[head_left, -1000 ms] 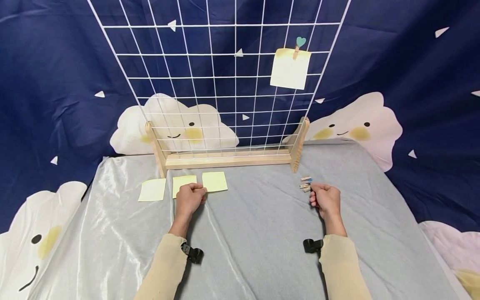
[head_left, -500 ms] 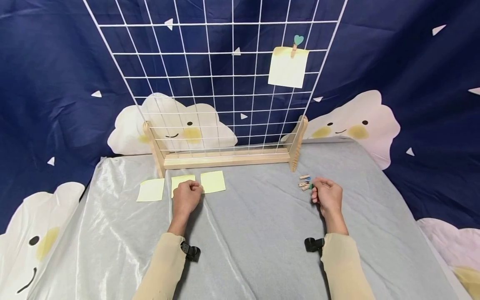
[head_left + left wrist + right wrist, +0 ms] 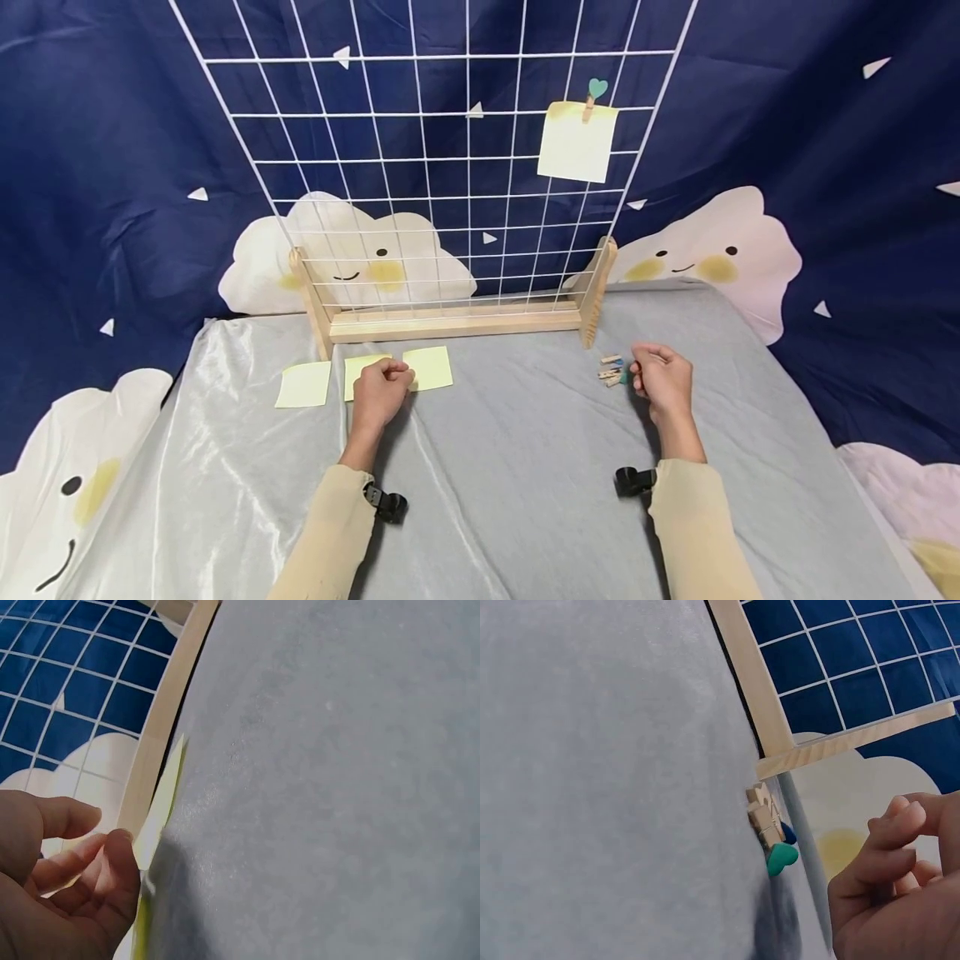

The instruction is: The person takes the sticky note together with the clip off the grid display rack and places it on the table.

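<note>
My left hand [image 3: 381,390] hovers over or rests at the gap between the middle yellow sticky note [image 3: 358,367] and the right sticky note [image 3: 429,368]. Its fingers are loosely bent, and thumb and index finger stand apart in the left wrist view, with nothing seen between them. To the right of several small wooden clothespins [image 3: 611,374], my right hand [image 3: 663,382] is held in the air, fingers bent. Nothing shows in it. In the right wrist view the pile includes a clothespin with a green heart [image 3: 781,858] and one with a blue heart [image 3: 789,833].
A white wire grid [image 3: 468,158] stands in a wooden base [image 3: 457,323] at the back. A pale note [image 3: 576,146] hangs from it by a clothespin with a teal heart [image 3: 597,88]. Another sticky note [image 3: 303,385] lies at the left on the grey cloth [image 3: 517,467].
My right hand has moved away from the clothespins, rightward and slightly back, so the green heart now shows. The left hand stays almost in place. The head view has shifted slightly.
</note>
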